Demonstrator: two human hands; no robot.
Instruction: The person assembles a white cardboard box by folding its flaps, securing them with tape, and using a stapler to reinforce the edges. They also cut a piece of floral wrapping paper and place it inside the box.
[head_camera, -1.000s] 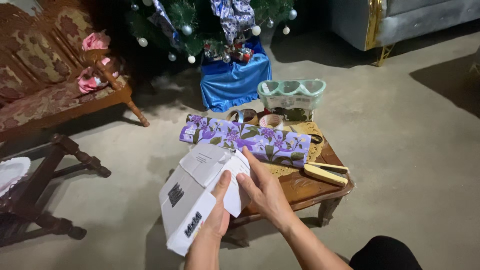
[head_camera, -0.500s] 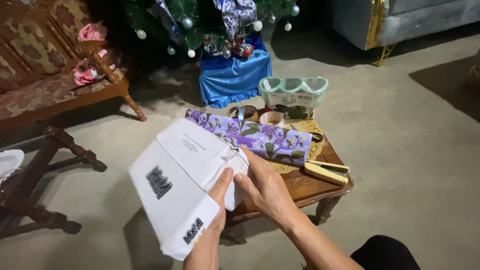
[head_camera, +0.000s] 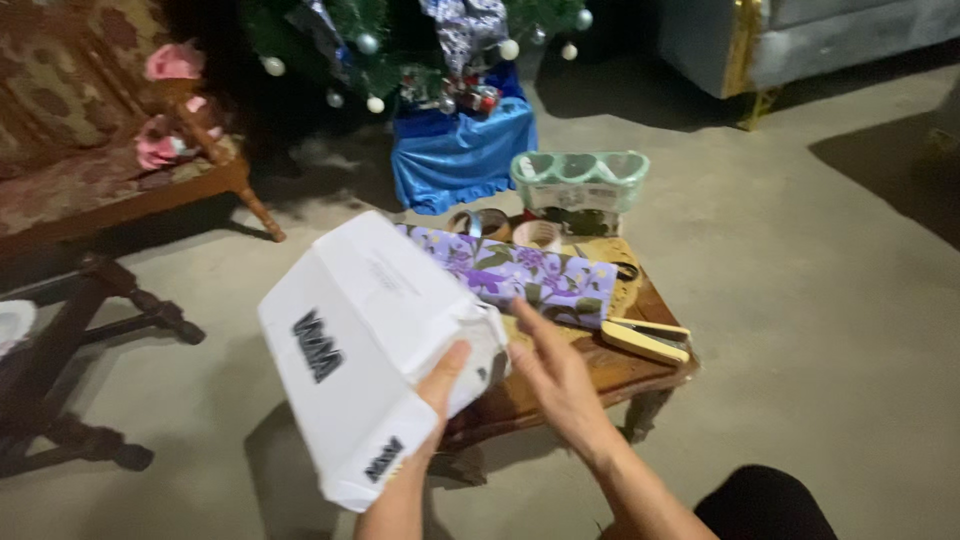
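White box swung left, right hand released.
The box (head_camera: 375, 350) now tilts farther left of the tabletop (head_camera: 600, 375), gripped only by the left hand (head_camera: 443, 385); the right hand (head_camera: 555, 375) has come off, fingers spread open beside the purple roll (head_camera: 520, 275).

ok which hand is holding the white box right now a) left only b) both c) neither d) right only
a, the left hand grips the white box from below, while the right hand is open beside it, fingers spread, apparently off the box, above the small wooden table.
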